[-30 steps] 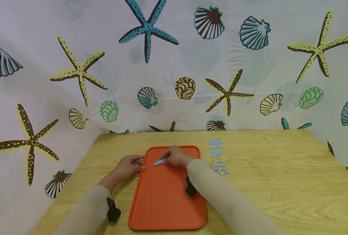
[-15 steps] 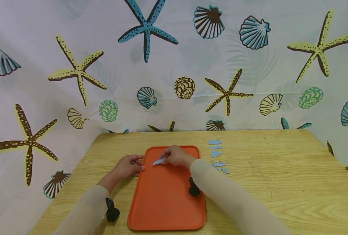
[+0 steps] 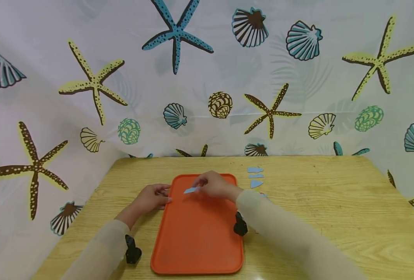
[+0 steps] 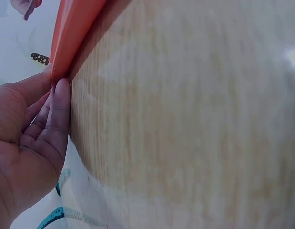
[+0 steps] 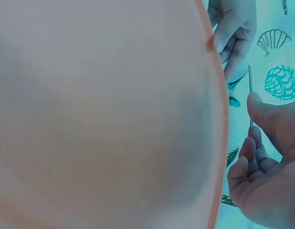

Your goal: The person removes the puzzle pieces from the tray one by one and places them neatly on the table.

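Note:
Between thumb and fingertips my right hand (image 3: 215,184) pinches a thin flat light-blue piece (image 3: 190,190) with an uneven outline. It is over the far part of an orange tray (image 3: 196,241). Seen edge-on in the right wrist view, the piece (image 5: 250,86) is a slim line above the tray's surface. My left hand (image 3: 152,197) holds the tray's left rim; the left wrist view shows the thumb on the rim (image 4: 73,40) and the fingers against its underside.
Right of the tray, several similar flat pieces (image 3: 256,184) lie in a column on the wooden table (image 3: 332,202). A colourful printed one is partly hidden by my right sleeve (image 3: 276,221). Behind the table hangs a cloth (image 3: 193,132) with starfish and shells.
My right hand has shifted slightly right and up with the flat piece, which has turned a little. The right sleeve now covers more of the nearest printed pieces. My left hand stays at the rim.

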Motion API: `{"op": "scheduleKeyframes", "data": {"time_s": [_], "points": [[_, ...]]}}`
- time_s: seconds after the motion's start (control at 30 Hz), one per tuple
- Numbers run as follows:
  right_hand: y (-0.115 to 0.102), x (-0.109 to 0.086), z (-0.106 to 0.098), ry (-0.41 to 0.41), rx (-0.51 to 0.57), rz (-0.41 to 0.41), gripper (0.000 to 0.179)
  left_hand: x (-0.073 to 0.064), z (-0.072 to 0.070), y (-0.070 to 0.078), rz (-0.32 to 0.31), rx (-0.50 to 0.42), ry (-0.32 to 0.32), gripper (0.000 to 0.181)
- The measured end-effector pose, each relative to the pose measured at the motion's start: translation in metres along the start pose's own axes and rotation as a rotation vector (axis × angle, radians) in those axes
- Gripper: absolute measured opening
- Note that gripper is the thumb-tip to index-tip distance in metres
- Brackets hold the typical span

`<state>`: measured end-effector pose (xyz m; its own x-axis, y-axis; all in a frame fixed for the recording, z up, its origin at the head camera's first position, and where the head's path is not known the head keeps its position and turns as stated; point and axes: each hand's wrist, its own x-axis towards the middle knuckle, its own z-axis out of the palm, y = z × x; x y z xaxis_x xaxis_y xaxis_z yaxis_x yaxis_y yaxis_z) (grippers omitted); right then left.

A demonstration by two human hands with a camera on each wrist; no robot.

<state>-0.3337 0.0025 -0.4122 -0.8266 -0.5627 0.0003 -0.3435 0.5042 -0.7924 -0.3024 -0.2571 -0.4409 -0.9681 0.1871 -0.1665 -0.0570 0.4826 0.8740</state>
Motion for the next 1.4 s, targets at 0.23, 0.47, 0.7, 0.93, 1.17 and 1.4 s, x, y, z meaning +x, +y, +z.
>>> {"op": "scheduleKeyframes", "data": {"time_s": [0.23,0.47,0.7,0.93,1.17,1.4], "points": [[-0.005,-0.02,-0.011,0.096,0.011,0.007,0.015,0.002,0.001,0.001,-0.014,0.011,0.009,0.054],[-0.002,-0.039,-0.024,0.151,0.033,0.02,0.014,0.0,0.001,0.001,-0.003,0.011,0.004,0.054],[0.007,-0.062,-0.034,0.187,0.067,0.014,0.01,0.0,0.001,0.001,0.001,-0.003,0.005,0.053],[0.017,-0.09,-0.045,0.195,0.094,0.01,0.011,0.001,0.001,0.001,-0.002,0.0,0.009,0.053],[0.027,-0.118,-0.06,0.219,0.121,0.035,0.012,0.002,0.0,0.0,-0.006,-0.01,-0.001,0.055],[0.036,-0.145,-0.068,0.214,0.132,0.026,0.014,0.0,0.0,0.002,-0.006,-0.003,0.0,0.054]]}}
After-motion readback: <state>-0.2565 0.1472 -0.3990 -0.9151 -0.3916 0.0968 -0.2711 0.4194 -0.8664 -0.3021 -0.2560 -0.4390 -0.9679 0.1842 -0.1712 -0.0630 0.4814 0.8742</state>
